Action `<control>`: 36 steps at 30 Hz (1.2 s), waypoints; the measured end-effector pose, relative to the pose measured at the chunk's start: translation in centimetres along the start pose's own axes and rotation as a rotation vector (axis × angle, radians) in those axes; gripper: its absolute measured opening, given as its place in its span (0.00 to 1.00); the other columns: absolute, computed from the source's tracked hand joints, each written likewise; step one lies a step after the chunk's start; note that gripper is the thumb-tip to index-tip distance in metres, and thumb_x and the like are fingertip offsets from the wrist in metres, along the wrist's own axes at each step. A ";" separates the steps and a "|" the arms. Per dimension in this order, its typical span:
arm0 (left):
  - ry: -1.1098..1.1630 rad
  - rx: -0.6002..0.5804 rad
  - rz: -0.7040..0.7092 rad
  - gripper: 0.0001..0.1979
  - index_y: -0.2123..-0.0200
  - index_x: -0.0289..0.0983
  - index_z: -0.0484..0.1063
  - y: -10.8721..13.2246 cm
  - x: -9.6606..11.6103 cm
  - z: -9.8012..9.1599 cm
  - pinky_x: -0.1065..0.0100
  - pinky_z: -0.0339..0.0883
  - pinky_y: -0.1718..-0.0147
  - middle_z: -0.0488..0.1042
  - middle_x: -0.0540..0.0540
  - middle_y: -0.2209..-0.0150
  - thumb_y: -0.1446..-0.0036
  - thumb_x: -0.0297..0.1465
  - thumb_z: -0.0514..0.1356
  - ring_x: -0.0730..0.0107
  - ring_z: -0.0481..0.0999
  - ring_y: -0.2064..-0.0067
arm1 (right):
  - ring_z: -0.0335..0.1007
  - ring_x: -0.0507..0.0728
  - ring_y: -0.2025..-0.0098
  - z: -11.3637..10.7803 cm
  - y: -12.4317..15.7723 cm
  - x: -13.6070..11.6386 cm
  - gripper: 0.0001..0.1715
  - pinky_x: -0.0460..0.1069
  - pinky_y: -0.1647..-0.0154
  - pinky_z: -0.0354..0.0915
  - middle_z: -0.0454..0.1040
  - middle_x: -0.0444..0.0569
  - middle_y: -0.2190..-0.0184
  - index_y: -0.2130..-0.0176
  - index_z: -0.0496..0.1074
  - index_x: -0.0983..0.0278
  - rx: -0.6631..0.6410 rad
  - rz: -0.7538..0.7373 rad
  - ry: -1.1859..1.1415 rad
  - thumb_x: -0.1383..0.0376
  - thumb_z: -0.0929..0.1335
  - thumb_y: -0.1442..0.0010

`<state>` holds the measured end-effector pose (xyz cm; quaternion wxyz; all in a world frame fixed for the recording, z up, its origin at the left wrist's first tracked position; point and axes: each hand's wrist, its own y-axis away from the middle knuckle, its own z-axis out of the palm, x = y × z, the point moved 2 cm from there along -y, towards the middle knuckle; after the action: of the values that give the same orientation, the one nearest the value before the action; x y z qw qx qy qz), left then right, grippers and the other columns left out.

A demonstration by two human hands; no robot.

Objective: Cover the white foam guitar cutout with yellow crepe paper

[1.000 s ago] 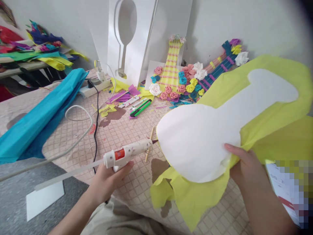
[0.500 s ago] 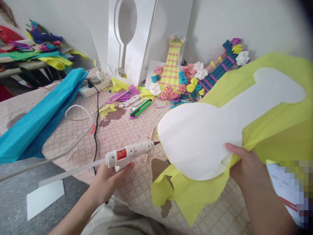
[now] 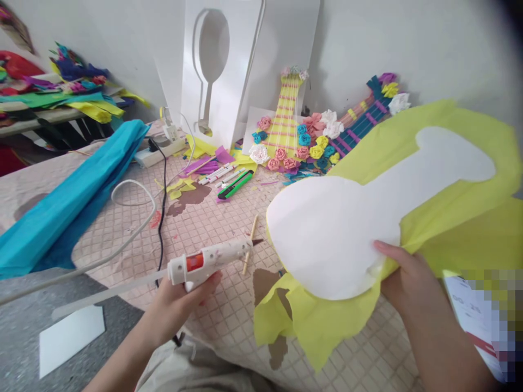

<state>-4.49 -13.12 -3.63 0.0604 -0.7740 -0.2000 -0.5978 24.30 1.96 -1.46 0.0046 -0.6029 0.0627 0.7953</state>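
My left hand (image 3: 183, 305) is wrapped round a white hot glue gun (image 3: 212, 258) with an orange-red window; a long glue stick (image 3: 110, 294) sticks out of its back. The gun's dark nozzle points right, a little apart from the edge of a white guitar-shaped board (image 3: 327, 234). Yellow crepe paper (image 3: 461, 218) lies behind that board and hangs out past its lower edge. With the thumb on the white face and the fingers hidden underneath, my right hand (image 3: 400, 272) grips the board and paper at the lower right.
Two flower-trimmed paper guitars, one yellow (image 3: 284, 120), one blue (image 3: 363, 120), lean at the back. A green cutter (image 3: 236, 185), markers (image 3: 216, 173), a thin stick (image 3: 250, 245) and a power strip (image 3: 159, 152) lie on the table (image 3: 212, 218). Blue crepe paper (image 3: 77, 190) lies left, near cords.
My left hand has drawn the glue gun slightly left, so its nozzle is farther from the board's edge. The board's narrow end has dipped a little in view.
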 end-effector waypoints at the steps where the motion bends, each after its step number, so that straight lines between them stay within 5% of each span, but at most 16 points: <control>1: 0.003 0.008 0.011 0.11 0.74 0.36 0.68 -0.4 -0.1 -0.4 0.71 0.59 0.80 0.64 0.52 0.82 0.50 0.39 0.58 0.73 0.63 0.79 | 0.70 0.59 0.54 -0.2 -0.3 0.1 0.25 0.47 0.59 0.72 0.76 0.46 0.59 0.60 0.73 0.61 0.011 0.005 -0.002 0.69 0.74 0.62; 3: -0.058 0.015 0.040 0.12 0.68 0.36 0.68 -1.5 -0.3 -1.4 0.70 0.59 0.79 0.65 0.52 0.82 0.48 0.40 0.57 0.73 0.64 0.80 | 0.71 0.59 0.55 -0.7 -0.9 0.0 0.24 0.45 0.63 0.74 0.75 0.46 0.58 0.62 0.73 0.61 0.036 -0.002 -0.006 0.70 0.74 0.63; 7: -0.354 0.097 0.057 0.16 0.77 0.37 0.62 -4.2 -1.0 -3.8 0.68 0.59 0.79 0.64 0.52 0.85 0.45 0.43 0.51 0.71 0.63 0.81 | 0.73 0.56 0.58 -1.7 -1.9 -0.4 0.19 0.43 0.67 0.73 0.75 0.45 0.57 0.65 0.74 0.61 0.109 0.005 -0.037 0.70 0.73 0.61; 11: -0.613 0.222 0.179 0.15 0.66 0.36 0.65 -6.1 -1.4 -5.5 0.62 0.64 0.69 0.72 0.44 0.70 0.47 0.42 0.52 0.61 0.72 0.68 | 0.74 0.55 0.60 -2.4 -2.3 -0.8 0.19 0.42 0.70 0.73 0.76 0.44 0.58 0.63 0.75 0.59 0.180 0.041 -0.053 0.71 0.71 0.60; 15: -0.717 0.178 0.203 0.19 0.60 0.33 0.64 -6.9 -2.2 -6.0 0.59 0.63 0.61 0.71 0.38 0.61 0.46 0.43 0.51 0.54 0.71 0.59 | 0.74 0.55 0.60 -2.8 -2.7 -0.8 0.20 0.43 0.69 0.73 0.75 0.44 0.56 0.63 0.74 0.59 0.170 0.030 -0.067 0.70 0.71 0.60; 20: -0.782 0.185 0.218 0.19 0.60 0.35 0.64 -6.3 -2.4 -6.3 0.61 0.63 0.63 0.71 0.41 0.62 0.47 0.44 0.52 0.56 0.71 0.61 | 0.74 0.54 0.61 -2.9 -2.6 -0.7 0.17 0.43 0.65 0.72 0.76 0.45 0.58 0.64 0.74 0.61 0.157 0.050 -0.089 0.71 0.71 0.59; 25: -0.809 0.437 0.356 0.18 0.61 0.37 0.62 -2.7 -2.2 -7.0 0.62 0.61 0.62 0.68 0.44 0.65 0.47 0.45 0.52 0.59 0.69 0.63 | 0.73 0.55 0.57 -2.6 -2.3 -0.9 0.16 0.43 0.67 0.73 0.75 0.45 0.58 0.64 0.74 0.61 0.128 0.055 -0.089 0.70 0.71 0.58; 27: -0.737 0.441 0.358 0.13 0.67 0.38 0.62 -1.1 -2.0 -6.5 0.66 0.61 0.69 0.66 0.49 0.73 0.43 0.42 0.48 0.64 0.68 0.70 | 0.73 0.56 0.58 -2.6 -2.2 -0.9 0.16 0.43 0.67 0.73 0.76 0.45 0.58 0.65 0.74 0.61 0.125 0.047 -0.081 0.70 0.71 0.58; 30: -0.700 0.181 0.357 0.15 0.74 0.39 0.62 -0.6 -1.0 -3.5 0.68 0.58 0.74 0.64 0.51 0.78 0.41 0.40 0.46 0.68 0.66 0.75 | 0.74 0.57 0.59 -2.5 -2.2 -0.7 0.16 0.44 0.65 0.73 0.77 0.46 0.60 0.65 0.74 0.63 0.098 0.050 -0.074 0.70 0.72 0.59; 36: -0.793 -0.150 0.318 0.14 0.73 0.37 0.66 -5.4 2.1 4.3 0.62 0.57 0.74 0.71 0.42 0.74 0.45 0.40 0.49 0.58 0.70 0.73 | 0.75 0.55 0.64 -2.3 -2.1 -0.1 0.19 0.47 0.68 0.74 0.77 0.44 0.63 0.61 0.72 0.63 0.019 0.072 -0.103 0.70 0.71 0.58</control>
<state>-2.27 -6.24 -3.64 0.0139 -0.9672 -0.0417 -0.2503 26.69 3.81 -2.21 -0.0152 -0.5583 0.0915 0.8244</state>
